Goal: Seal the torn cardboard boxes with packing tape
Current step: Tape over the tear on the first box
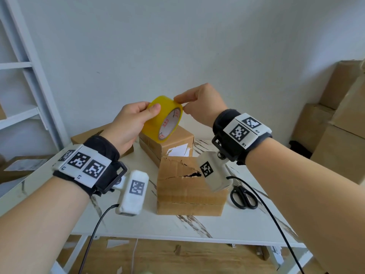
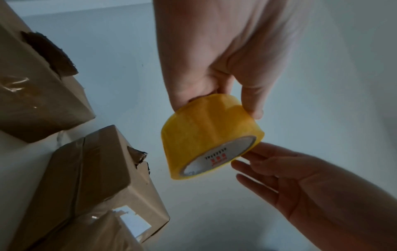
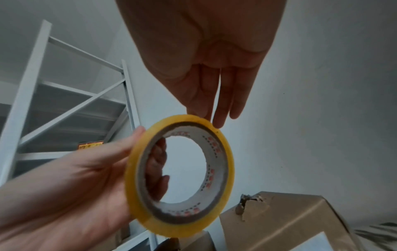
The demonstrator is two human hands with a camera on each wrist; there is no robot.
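My left hand (image 1: 132,123) grips a yellow roll of packing tape (image 1: 164,119) round its outside, held up above the table. My right hand (image 1: 197,102) pinches the roll's upper rim between thumb and fingertips. In the left wrist view the tape roll (image 2: 210,134) hangs from my left hand (image 2: 214,59), and the right hand (image 2: 300,183) touches its edge from below. The right wrist view looks through the tape roll (image 3: 137,178), the right hand's fingertips (image 3: 218,122) on its rim. A torn cardboard box (image 1: 183,190) with a jagged split in its top lies under my wrists.
A second box (image 1: 183,136) with a ripped label stands behind the torn one, a third (image 1: 83,136) at the back left. Black scissors (image 1: 244,197) lie right of the torn box on the white marble table (image 1: 177,224). A white shelf frame (image 1: 29,76) stands left; stacked cartons (image 1: 345,119) stand right.
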